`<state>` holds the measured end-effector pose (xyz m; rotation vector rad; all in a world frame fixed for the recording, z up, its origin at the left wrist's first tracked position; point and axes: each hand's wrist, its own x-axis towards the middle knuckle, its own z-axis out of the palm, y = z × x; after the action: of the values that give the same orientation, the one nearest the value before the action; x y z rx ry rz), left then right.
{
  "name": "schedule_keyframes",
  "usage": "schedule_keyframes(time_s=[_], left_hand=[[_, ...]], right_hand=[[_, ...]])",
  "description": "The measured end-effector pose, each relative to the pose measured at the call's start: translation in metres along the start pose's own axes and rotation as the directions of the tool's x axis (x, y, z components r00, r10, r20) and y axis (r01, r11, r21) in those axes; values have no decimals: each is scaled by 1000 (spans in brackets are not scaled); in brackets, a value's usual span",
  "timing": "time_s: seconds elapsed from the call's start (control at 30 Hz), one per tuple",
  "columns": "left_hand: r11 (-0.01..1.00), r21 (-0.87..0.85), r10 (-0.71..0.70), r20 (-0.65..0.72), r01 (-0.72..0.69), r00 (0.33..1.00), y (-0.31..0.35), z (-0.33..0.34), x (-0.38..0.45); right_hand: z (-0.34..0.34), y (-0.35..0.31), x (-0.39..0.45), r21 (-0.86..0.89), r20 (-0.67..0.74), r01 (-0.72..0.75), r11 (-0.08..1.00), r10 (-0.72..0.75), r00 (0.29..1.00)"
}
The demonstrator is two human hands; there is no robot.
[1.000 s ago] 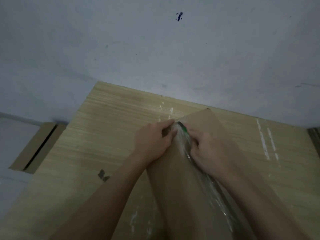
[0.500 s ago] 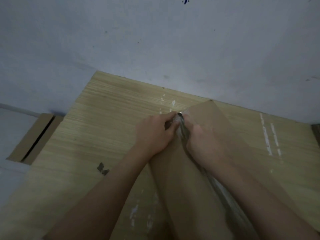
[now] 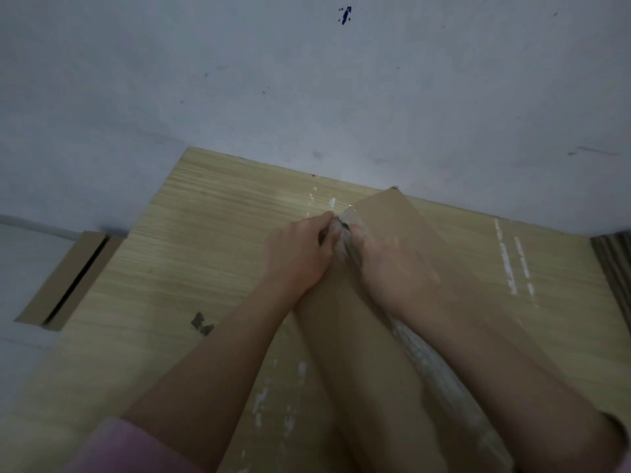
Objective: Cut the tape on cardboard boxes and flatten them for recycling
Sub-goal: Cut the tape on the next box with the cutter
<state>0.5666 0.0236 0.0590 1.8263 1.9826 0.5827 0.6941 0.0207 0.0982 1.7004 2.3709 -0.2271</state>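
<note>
Lying across the wooden table, near the wall: cardboard box, clear tape running along its seam; gripping the box's far end, fingers curled onto the left flap: left hand; curling onto the right flap just beside it: right hand; resting left of the table, well apart: second cardboard box; sitting left of the box: small dark scrap.

box: plain brown cardboard
tape: clear, whitish sheen
counter: pale wood grain, white streaks at 3 o'clock
wall: grey-white, blue mark at 12 o'clock
sleeve: pink
</note>
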Motion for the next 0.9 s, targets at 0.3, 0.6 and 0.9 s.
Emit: schedule_keyframes(time_s=[0.3, 0.6, 0.9], left_hand=[[999, 40, 12, -3, -12, 1000, 0, 1, 0], [999, 42, 23, -8, -23, 1000, -1, 4, 1], [999, 38, 22, -11, -22, 1000, -1, 3, 1]], right_hand=[[5, 1, -15, -37, 16, 0, 999, 1, 1000], [10, 8, -35, -49, 39, -26, 998, 28, 999], [19, 21, -83, -70, 105, -80, 994, 87, 991]])
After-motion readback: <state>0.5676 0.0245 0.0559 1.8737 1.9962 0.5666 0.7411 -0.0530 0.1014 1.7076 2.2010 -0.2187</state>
